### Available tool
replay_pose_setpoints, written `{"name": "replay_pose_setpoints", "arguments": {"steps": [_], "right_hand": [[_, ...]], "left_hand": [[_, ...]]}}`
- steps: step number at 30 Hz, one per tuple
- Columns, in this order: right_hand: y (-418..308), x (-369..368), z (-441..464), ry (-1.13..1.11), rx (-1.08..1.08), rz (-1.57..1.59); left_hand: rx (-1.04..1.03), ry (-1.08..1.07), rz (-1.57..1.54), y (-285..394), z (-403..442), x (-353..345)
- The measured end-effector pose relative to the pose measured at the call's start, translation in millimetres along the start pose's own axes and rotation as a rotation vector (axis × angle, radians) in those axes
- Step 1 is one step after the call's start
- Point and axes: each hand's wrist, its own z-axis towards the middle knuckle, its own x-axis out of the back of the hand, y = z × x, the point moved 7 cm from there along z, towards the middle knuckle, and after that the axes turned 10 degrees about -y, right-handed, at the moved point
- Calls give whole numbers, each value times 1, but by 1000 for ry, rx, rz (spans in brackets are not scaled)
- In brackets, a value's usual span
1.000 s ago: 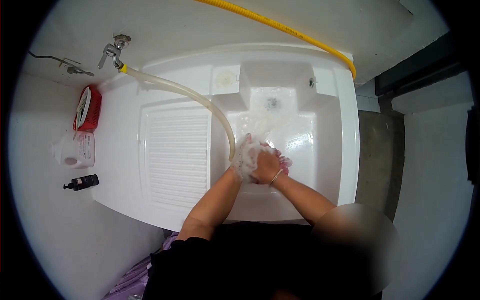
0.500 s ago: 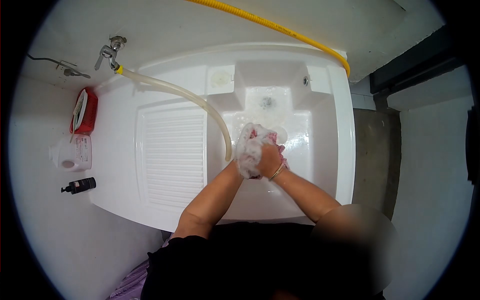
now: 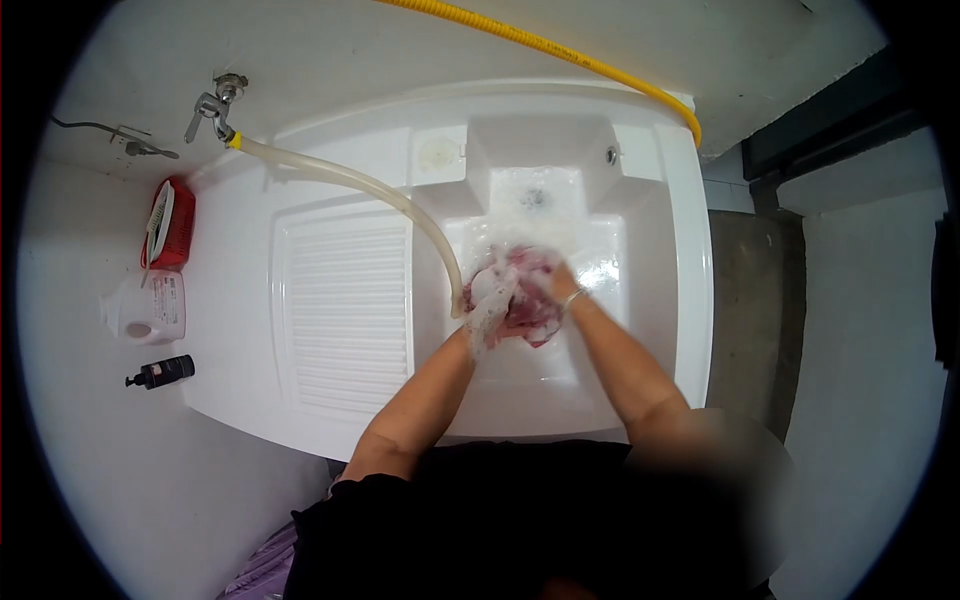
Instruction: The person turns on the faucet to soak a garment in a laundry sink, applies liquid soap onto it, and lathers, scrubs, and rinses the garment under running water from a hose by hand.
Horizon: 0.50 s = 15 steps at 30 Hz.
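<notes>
A wet pink-red cloth point(image 3: 540, 322), streaked with white suds, is spread between my hands low in the white sink basin point(image 3: 647, 260). Thick foam covers most of my left hand point(image 3: 486, 312), which is closed on the cloth's left part; its fingers are largely hidden. At the cloth's right edge, my right hand point(image 3: 563, 284) is blurred by motion and appears closed on the fabric. A bracelet point(image 3: 574, 298) circles the right wrist. The end of a clear hose point(image 3: 440, 245) hangs into the basin just left of the cloth.
A ribbed washboard point(image 3: 345, 310) is moulded into the counter left of the basin. The hose runs from a wall tap point(image 3: 213, 108). Along the left side are a red basket point(image 3: 178, 225), a pale pink jug point(image 3: 150, 305) and a black pump bottle point(image 3: 165, 372). A yellow hose point(image 3: 540, 47) crosses behind.
My right hand has moved right, away from my left. The cloth, bunched between them before, is now opened out and more of its pink-red surface shows.
</notes>
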Motion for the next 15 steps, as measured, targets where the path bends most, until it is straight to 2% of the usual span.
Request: {"name": "replay_pose_setpoints", "arguments": {"steps": [1, 2, 4, 6, 7, 8, 9, 10, 12, 13, 14, 15], "right_hand": [[-7, -10, -8, 119, 53, -243], [-17, -21, -17, 110, 73, -287], [-50, -44, -37, 106, 97, -326], [-86, -70, -65, 107, 147, -570], [-102, -76, -72, 111, 150, -575], [-126, -84, -80, 110, 294, -588], [-140, -90, -87, 109, 434, -594], [-139, -86, -83, 111, 433, -593], [-105, -72, -52, 20, 125, -851], [-79, -62, -40, 292, 371, -982], [-90, -49, -39, 297, 369, -985], [-96, -23, -33, 264, 129, -689]], "left_hand": [[215, 157, -104, -11, -3, 3], [212, 153, -105, -16, 2, 7], [44, -3, 333, -26, 32, 35], [-118, -167, 752, -51, 53, 53], [-213, -249, 964, -52, 58, 48], [-218, -249, 963, -48, 59, 42], [-257, -340, 693, -38, 53, 23], [-289, -424, 421, -29, 48, 4], [-339, -570, -124, -6, 35, -31], [-357, -636, -402, 1, 31, -38], [-356, -642, -402, -3, 27, -38], [-536, -439, 279, 0, 18, -30]]}}
